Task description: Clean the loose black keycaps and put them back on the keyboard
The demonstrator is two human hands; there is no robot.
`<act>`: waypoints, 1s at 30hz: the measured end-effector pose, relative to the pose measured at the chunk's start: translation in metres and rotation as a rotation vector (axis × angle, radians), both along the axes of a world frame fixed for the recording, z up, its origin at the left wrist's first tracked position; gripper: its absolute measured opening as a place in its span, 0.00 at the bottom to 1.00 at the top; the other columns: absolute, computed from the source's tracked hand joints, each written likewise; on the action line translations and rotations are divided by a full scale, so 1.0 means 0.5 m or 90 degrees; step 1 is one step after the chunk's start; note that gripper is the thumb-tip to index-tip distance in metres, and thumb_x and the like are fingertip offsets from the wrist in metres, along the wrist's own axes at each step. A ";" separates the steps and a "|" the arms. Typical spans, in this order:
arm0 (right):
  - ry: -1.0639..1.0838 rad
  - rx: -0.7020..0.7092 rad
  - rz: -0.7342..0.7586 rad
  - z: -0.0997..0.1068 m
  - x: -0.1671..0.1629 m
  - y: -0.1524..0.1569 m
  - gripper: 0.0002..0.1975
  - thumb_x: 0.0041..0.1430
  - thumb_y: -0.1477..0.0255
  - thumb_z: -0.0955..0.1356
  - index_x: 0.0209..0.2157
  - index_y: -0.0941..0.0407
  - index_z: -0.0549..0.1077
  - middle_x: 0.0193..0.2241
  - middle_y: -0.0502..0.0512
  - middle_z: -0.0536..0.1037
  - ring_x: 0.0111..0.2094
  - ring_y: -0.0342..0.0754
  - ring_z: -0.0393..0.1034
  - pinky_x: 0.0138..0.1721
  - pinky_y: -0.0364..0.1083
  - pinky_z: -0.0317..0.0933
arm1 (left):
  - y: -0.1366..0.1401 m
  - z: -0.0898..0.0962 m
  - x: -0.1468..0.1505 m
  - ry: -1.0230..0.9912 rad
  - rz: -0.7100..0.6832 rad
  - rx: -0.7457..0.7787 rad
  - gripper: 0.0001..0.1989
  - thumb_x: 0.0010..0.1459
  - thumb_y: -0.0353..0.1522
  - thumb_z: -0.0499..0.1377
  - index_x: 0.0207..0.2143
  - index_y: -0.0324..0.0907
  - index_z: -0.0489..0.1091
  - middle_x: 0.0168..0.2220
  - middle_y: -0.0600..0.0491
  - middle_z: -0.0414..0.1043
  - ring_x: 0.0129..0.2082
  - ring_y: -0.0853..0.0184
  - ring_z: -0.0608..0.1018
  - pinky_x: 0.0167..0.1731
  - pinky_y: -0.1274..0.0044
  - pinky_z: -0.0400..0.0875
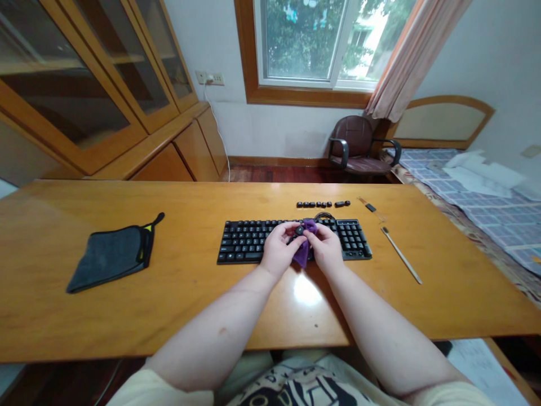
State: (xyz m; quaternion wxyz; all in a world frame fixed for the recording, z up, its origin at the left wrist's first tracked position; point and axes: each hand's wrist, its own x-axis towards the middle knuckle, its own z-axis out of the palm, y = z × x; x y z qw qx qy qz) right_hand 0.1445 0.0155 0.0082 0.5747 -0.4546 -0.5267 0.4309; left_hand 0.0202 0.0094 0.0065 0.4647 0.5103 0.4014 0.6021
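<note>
Above the middle of a black keyboard (243, 241), my two hands meet. My left hand (279, 247) pinches a small black keycap (300, 230) between thumb and fingers. My right hand (326, 246) is closed on a purple cloth (301, 257), which touches the keycap and hangs down over the keyboard's front edge. My hands and the cloth hide the keyboard's middle keys. Behind the keyboard, several loose black keycaps (312, 204) lie in a row.
Right of the keyboard lie a thin brush (401, 255) and a small dark tool with wire loops (371, 207). A folded grey cloth (112, 256) rests on the left of the wooden desk (190, 316). Beyond the desk stands an office chair (359, 144).
</note>
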 end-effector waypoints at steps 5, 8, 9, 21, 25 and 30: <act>0.047 -0.015 0.012 0.001 0.001 0.006 0.12 0.50 0.63 0.69 0.36 0.54 0.75 0.35 0.53 0.79 0.38 0.51 0.72 0.43 0.50 0.64 | 0.003 0.012 -0.009 0.096 0.054 0.064 0.11 0.50 0.28 0.60 0.38 0.42 0.74 0.39 0.50 0.71 0.41 0.67 0.74 0.43 0.74 0.70; 0.073 -0.006 0.049 -0.001 0.001 0.009 0.14 0.49 0.64 0.70 0.38 0.53 0.74 0.37 0.53 0.78 0.40 0.51 0.72 0.44 0.51 0.64 | 0.006 0.010 -0.008 0.055 0.046 0.032 0.14 0.50 0.28 0.60 0.41 0.42 0.73 0.38 0.50 0.73 0.38 0.68 0.75 0.42 0.74 0.71; 0.072 -0.005 0.059 -0.002 0.001 0.010 0.14 0.49 0.64 0.70 0.38 0.53 0.74 0.38 0.53 0.78 0.40 0.52 0.72 0.45 0.52 0.64 | 0.008 0.008 -0.006 0.021 0.042 0.012 0.14 0.49 0.28 0.60 0.41 0.41 0.72 0.37 0.50 0.74 0.37 0.68 0.76 0.41 0.74 0.71; -0.089 0.110 0.010 -0.006 0.013 0.009 0.06 0.51 0.70 0.68 0.32 0.53 0.77 0.36 0.53 0.77 0.41 0.51 0.70 0.48 0.52 0.61 | 0.004 0.001 0.001 -0.096 0.024 -0.108 0.09 0.43 0.29 0.63 0.31 0.38 0.73 0.33 0.50 0.77 0.35 0.67 0.77 0.41 0.71 0.71; -0.118 0.114 -0.050 -0.004 0.008 0.004 0.06 0.52 0.69 0.67 0.32 0.53 0.76 0.34 0.54 0.77 0.39 0.51 0.70 0.46 0.52 0.61 | 0.005 0.001 0.004 -0.105 0.024 -0.118 0.10 0.43 0.30 0.64 0.32 0.38 0.73 0.33 0.50 0.77 0.34 0.67 0.77 0.41 0.72 0.71; -0.115 0.136 0.004 -0.007 0.001 0.006 0.07 0.52 0.70 0.67 0.34 0.51 0.77 0.38 0.54 0.76 0.43 0.51 0.69 0.49 0.52 0.60 | 0.005 0.002 0.005 -0.118 0.038 -0.127 0.11 0.45 0.31 0.63 0.34 0.38 0.73 0.32 0.51 0.76 0.32 0.68 0.77 0.39 0.73 0.71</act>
